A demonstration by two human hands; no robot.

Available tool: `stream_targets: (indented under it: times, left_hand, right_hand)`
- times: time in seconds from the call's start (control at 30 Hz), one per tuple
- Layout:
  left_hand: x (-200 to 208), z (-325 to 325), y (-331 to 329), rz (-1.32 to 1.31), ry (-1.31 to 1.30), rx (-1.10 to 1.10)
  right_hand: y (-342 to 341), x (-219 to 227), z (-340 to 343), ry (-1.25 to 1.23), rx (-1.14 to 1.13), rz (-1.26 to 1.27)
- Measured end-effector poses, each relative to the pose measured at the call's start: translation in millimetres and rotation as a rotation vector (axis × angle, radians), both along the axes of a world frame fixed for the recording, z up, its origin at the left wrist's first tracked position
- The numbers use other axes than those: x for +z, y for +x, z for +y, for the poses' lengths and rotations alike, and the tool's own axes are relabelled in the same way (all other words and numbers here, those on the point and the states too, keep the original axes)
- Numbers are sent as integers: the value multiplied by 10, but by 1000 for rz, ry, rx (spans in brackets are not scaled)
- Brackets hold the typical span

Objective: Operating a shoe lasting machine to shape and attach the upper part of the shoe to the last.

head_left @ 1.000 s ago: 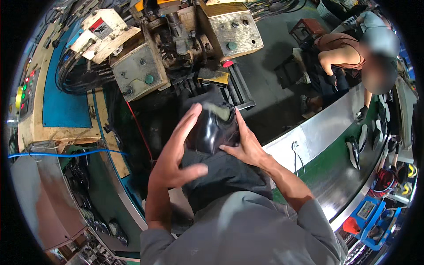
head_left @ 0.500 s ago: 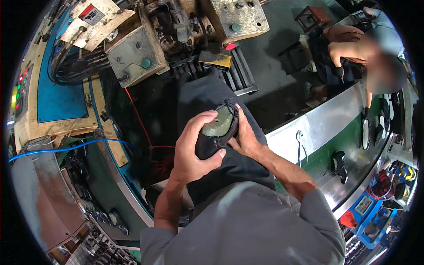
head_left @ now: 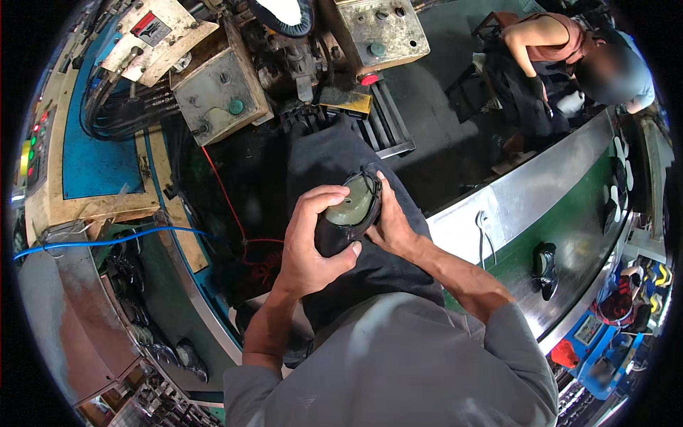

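Above my lap I hold a black shoe upper stretched over a green shoe last (head_left: 355, 199), with the last's smooth green end facing up. My left hand (head_left: 311, 235) wraps around its left side, fingers on the green surface and thumb against the black upper. On the other side, my right hand (head_left: 395, 224) presses along the upper's edge, its fingertips near the top rim. The underside of the shoe is hidden. To the right, a pair of pincers (head_left: 484, 238) lies on the metal ledge.
A machine with control boxes (head_left: 217, 92) stands ahead; a black-edged white piece (head_left: 284, 14) shows at its top. At right, a green conveyor (head_left: 509, 269) carries a black shoe (head_left: 546, 270). A co-worker (head_left: 544, 64) sits beyond it. Left, several shoes (head_left: 191, 358) lie on another belt; a blue hose (head_left: 107, 242) crosses.
A black-edged white piece has come into view at the machine's top. The co-worker's arm has drawn back from the conveyor. My hands keep nearly the same hold on the shoe.
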State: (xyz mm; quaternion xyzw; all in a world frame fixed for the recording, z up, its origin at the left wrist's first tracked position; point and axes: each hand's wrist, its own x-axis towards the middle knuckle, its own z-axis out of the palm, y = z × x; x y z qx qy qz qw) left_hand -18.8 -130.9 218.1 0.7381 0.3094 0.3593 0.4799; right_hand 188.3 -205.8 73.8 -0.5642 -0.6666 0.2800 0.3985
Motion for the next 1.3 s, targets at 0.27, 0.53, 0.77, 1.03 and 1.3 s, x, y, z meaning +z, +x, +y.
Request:
stream_targets:
  times: [0.27,0.53,0.77,1.03,1.3]
  left_hand:
    - [-5,91,-41,-47,-39,8]
    - [-706,1115,-591,-487,-662,348]
    - [-1638,1127,-946,-37,-714,638]
    - [-1578,1330,-989,425,9,701]
    - [-1735,1470,-969,398,-132,494]
  right_hand:
    - [33,90,104,74,31,-20]
    - [-101,1062,821,-267,295,24]
    - [-503,889,662,-108,529,-652]
    - [-478,860,929,-54,553,-653]
    - [-298,944,938,-259,512,-494]
